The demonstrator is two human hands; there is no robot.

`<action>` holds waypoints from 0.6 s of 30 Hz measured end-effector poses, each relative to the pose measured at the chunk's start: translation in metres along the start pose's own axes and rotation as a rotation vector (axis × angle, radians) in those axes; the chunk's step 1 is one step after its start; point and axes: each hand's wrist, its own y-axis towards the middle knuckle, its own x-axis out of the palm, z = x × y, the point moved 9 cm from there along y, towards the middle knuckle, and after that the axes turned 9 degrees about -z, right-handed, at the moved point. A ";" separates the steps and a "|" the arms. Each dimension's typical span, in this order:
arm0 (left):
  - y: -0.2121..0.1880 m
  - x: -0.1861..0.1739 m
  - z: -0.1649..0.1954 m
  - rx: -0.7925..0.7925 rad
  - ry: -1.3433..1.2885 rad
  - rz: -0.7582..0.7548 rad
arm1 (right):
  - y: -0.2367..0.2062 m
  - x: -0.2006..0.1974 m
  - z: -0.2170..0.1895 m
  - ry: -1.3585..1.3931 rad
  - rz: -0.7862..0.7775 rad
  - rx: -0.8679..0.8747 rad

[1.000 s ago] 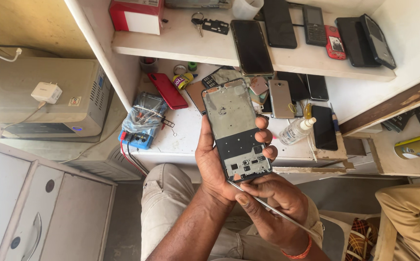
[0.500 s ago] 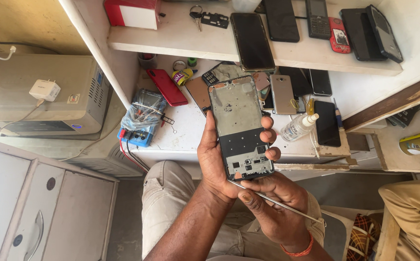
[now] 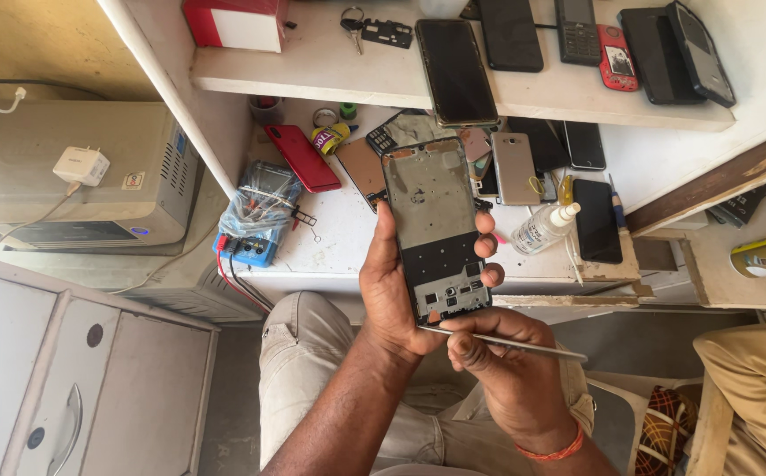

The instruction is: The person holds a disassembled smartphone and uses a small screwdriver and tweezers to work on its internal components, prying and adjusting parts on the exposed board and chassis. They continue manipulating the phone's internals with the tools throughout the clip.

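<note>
- Holding an opened phone frame [image 3: 437,234] upright over the lap, the left hand [image 3: 392,295] wraps it from behind: thumb along the frame's left edge, fingertips [image 3: 486,247] curled over its right edge. That clenched grip keeps the bare inner side facing up toward the camera, where it can be worked on.
- The right hand [image 3: 506,370], just below the frame, pinches a thin metal tool [image 3: 506,341], probably tweezers or a pry tool. The tool lies nearly level, with its near end touching the frame's bottom edge and its far end pointing off to the right. That grip is closed on the tool, low and close to the frame, which looks suited to fine work at the bottom edge.
- The frame's upper half is a plain grey plate; its lower half is dark, with small parts near the bottom.
- Behind the frame is a white table [image 3: 348,247] crowded with repair items. Left of the frame lie a red phone [image 3: 304,159] and a blue multimeter in a clear bag [image 3: 255,216] with red and black leads trailing off the table edge.
- Right of the frame sit a silver phone [image 3: 515,167], a small clear dropper bottle [image 3: 543,229] on its side and a black phone [image 3: 596,220], all within easy reach.
- Above the frame, a shelf [image 3: 330,75] carries more dark phones, a key and a red box [image 3: 235,22].
- Far left of the frame, a white charger [image 3: 81,165] rests on a grey appliance.
</note>
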 end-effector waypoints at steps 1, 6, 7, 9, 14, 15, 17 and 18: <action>0.000 -0.003 0.000 0.007 0.013 0.019 | 0.000 0.001 0.002 0.039 -0.008 0.003; 0.001 -0.012 -0.004 -0.018 -0.015 0.033 | -0.007 0.016 0.008 0.349 -0.087 0.040; 0.001 -0.011 -0.002 -0.010 -0.016 0.017 | -0.007 0.018 0.006 0.417 -0.094 0.029; -0.001 -0.014 0.000 -0.008 -0.008 0.033 | -0.008 0.019 -0.009 0.324 -0.089 -0.064; -0.007 -0.019 0.003 0.040 0.004 0.037 | -0.015 0.025 -0.050 0.170 -0.069 -0.293; -0.007 -0.014 0.002 0.028 0.017 -0.020 | -0.017 0.026 -0.057 0.125 -0.054 -0.312; -0.007 -0.013 0.003 0.046 0.058 -0.022 | -0.017 0.029 -0.063 -0.026 -0.007 -0.285; -0.007 -0.017 0.005 0.076 0.088 0.032 | -0.016 0.030 -0.062 -0.131 0.024 -0.238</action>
